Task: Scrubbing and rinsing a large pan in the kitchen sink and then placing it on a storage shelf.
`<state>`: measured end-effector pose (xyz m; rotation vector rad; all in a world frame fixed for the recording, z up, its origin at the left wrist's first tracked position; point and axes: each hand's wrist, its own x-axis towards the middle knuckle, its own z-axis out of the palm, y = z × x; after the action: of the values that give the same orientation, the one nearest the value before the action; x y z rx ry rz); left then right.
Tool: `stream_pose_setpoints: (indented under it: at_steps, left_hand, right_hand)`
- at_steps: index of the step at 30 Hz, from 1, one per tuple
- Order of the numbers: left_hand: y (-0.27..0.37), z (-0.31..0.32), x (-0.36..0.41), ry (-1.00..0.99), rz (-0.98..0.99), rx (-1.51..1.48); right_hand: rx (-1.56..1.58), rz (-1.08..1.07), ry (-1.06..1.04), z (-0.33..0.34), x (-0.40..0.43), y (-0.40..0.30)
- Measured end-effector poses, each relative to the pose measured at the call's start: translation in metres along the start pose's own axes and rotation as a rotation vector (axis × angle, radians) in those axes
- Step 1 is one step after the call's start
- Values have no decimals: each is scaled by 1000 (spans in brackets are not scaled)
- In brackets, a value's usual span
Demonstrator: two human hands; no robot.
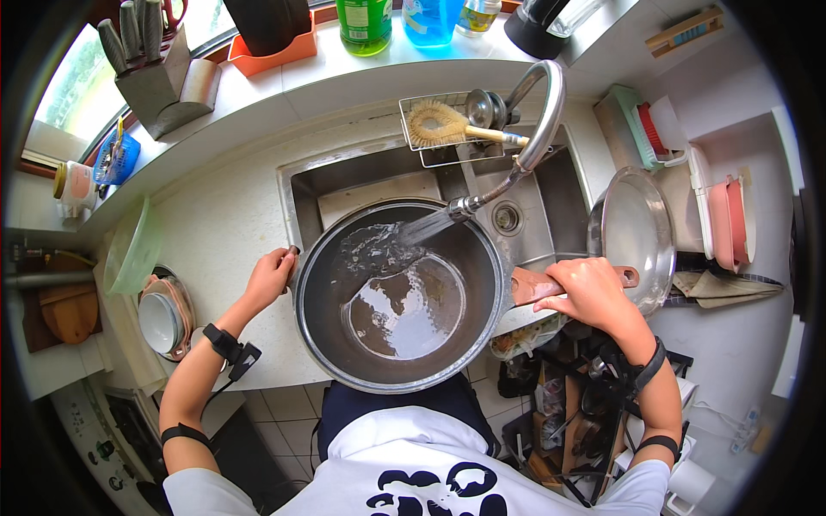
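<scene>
My left hand [270, 278] grips the small side handle of a large dark wok [319, 322], and my right hand [586, 289] is closed around its long wooden handle [532, 286]. The deep pan hangs over the front of a double-basin steel sink, tilted a little towards me. From the curved faucet [555, 97] the spray head [461, 209] points down to the left, and water runs from it into the wok. Water churns at the inner left side and lies over the round base.
A wire rack [413, 138] behind the sink holds a fibre scrub brush [435, 124]. A steel basin [635, 238] leans at the right. Left on the counter are stacked bowls [159, 322] and a pale green bowl [135, 251]. A knife block [155, 90] and bottles line the ledge.
</scene>
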<state>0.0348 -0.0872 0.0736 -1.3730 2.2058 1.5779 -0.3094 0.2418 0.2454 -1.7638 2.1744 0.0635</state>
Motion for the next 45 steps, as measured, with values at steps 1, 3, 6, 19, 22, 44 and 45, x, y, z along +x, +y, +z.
stream_pose_setpoints:
  at_steps: [1, 3, 6, 19, 22, 44, 45]
  left_hand:
    - [0, -2, 3, -43, -40, -4]
    - [6, -7, 15, -59, -70, -18]
    - [27, -23, 39, -256, -279, 47]
    - [55, -42, 90, -665, -577, 334]
    - [53, -35, 86, -509, -441, 327]
    - [5, 135, 145, 19, 12, -655]
    - [8, 139, 147, 17, 16, -657]
  right_hand:
    - [-9, -14, -41, 1, 3, 4]
    - [-18, -25, -83, 5, 11, 13]
    - [158, 11, -327, 23, 22, 36]
    - [1077, 335, -940, 58, 44, 64]
    - [955, 322, -857, 50, 36, 57]
    - [-47, 275, 89, 20, -67, -52]
    - [-50, 276, 90, 20, -70, -57]
